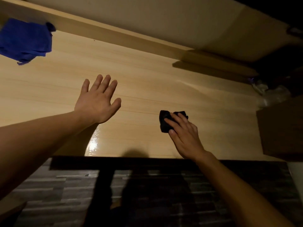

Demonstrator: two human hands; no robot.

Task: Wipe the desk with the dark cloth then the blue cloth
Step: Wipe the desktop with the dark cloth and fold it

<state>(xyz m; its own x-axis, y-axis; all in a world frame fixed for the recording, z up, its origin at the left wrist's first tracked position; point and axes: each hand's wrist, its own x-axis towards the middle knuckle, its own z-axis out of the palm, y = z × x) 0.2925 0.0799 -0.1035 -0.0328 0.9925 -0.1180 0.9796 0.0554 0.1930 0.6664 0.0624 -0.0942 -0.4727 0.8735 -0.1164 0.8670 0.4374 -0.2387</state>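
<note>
A light wooden desk (147, 76) fills the upper half of the head view. A small dark cloth (164, 120) lies bunched on it, right of centre near the front edge. My right hand (185, 135) presses down on that cloth, fingers curled over its top. My left hand (98, 100) hovers over the middle of the desk, palm down, fingers spread, holding nothing. A crumpled blue cloth (24, 40) rests at the far left by the back rail, well away from both hands.
A raised wooden rail (114, 36) runs along the desk's back edge. A brown box (282, 131) stands at the right edge, with crumpled plastic (268, 94) and dark clutter behind it. Dark striped flooring (65, 185) lies below the front edge.
</note>
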